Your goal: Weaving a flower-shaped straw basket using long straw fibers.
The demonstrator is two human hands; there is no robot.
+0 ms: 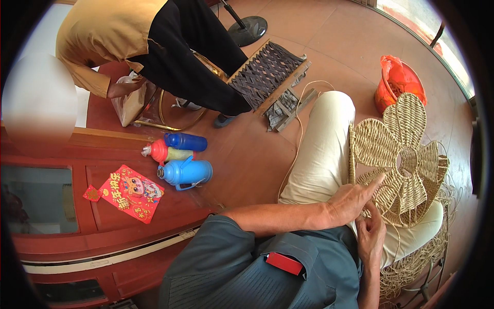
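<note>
a reddish-brown tiled floor [329, 31] spreads across the room, edged at left by red panelling [190, 216] with glass panes. over it a co-worker [113, 31] in a tan shirt and black trousers bends, one arm reaching to a clear plastic bag [128, 103]; the legs partly block a gold-tubed chair [167, 126]. the straw-coloured woven flower piece [374, 141] rests on the wearer's lap, with a tangle of cord [411, 273] beneath the right leg. a low stool [267, 72] with a dark plaited top stands beyond the left knee, and a red bucket [382, 98] holding a red bag is partly hidden behind the top petal. a pale-blue flask [190, 172], a red flask [159, 151] and a dark-blue flask [188, 141] cluster by the panelling, near a red paper decoration [134, 193]. smallest, the fingers: the left hand [351, 205] extends its index over a petal, the right hand [371, 236] sits just below; whether either grasps a strand, i cannot tell.
</note>
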